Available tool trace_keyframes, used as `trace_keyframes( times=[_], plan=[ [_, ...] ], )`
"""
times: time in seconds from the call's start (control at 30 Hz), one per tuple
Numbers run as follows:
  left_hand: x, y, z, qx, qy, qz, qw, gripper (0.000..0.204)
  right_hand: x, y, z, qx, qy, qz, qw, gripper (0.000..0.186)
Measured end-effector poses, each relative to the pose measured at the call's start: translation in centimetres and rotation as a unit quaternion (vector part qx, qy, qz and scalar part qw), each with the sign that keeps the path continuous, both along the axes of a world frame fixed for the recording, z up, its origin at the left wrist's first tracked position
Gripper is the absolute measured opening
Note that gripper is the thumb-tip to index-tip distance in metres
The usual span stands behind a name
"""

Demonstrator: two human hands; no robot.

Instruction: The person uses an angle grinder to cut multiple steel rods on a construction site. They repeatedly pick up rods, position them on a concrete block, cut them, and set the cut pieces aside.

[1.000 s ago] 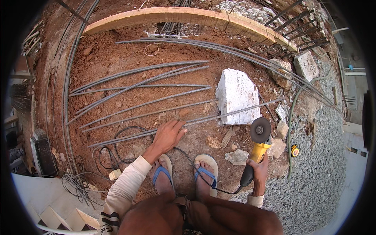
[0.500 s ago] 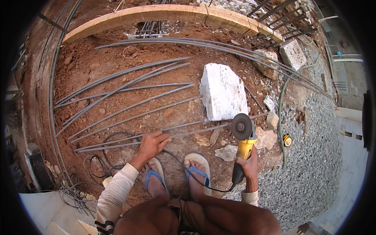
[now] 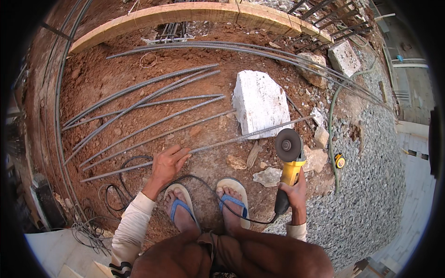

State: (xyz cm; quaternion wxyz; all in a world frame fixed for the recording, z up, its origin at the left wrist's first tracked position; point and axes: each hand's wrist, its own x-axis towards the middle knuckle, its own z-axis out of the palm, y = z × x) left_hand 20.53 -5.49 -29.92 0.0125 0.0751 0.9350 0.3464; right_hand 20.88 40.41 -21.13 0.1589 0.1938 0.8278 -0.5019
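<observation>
My left hand [image 3: 167, 167] grips the nearest long ribbed steel rod [image 3: 208, 147] with curled fingers, a short way in front of my feet [image 3: 181, 213]. That rod runs rightward across the lower edge of a rough white block [image 3: 259, 102]. My right hand [image 3: 294, 192] is wrapped round a yellow and black angle grinder [image 3: 291, 171], its dark disc [image 3: 287, 144] upright near the block and below the rod's right part. The grinder's black cord [image 3: 194, 177] loops over the ground behind my left hand.
More rods [image 3: 139, 97] lie on red soil, with longer bars [image 3: 232, 47] beyond. A timber beam [image 3: 194, 15] spans the back near protruding rebar [image 3: 352, 28]. Rocks [image 3: 343, 58], a green hose [image 3: 331, 139], a tape measure [image 3: 340, 161] and gravel [image 3: 366, 208] are rightward; tangled wires [image 3: 92, 231] lie lower left.
The view has shifted, so most things sit further left. The nearest rods, apart half a second ago, now lie in one line against the block, with my left hand on them.
</observation>
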Motion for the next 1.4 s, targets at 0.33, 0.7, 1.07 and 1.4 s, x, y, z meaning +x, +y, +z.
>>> trace_keyframes(
  times=[0.33,0.7,1.07,1.4],
  plan=[
    [-2.3,1.3,1.6,-0.035,-0.006,-0.019,0.999,0.021,-1.3,-1.7,-1.1,0.050,0.017,0.075,0.996,0.075],
    [-3.5,0.3,1.2,-0.085,0.066,-0.097,0.989,0.028,-3.4,-2.1,-1.9,0.103,0.016,0.118,0.988,0.082],
    [-3.6,0.2,1.4,-0.084,0.038,-0.109,0.990,0.023,-3.9,-2.9,-1.8,0.073,0.024,0.109,0.991,0.076],
    [-3.7,0.0,0.8,-0.063,0.039,-0.114,0.991,0.027,-4.1,-2.6,-2.3,0.051,0.016,0.108,0.993,0.076]
  ],
)
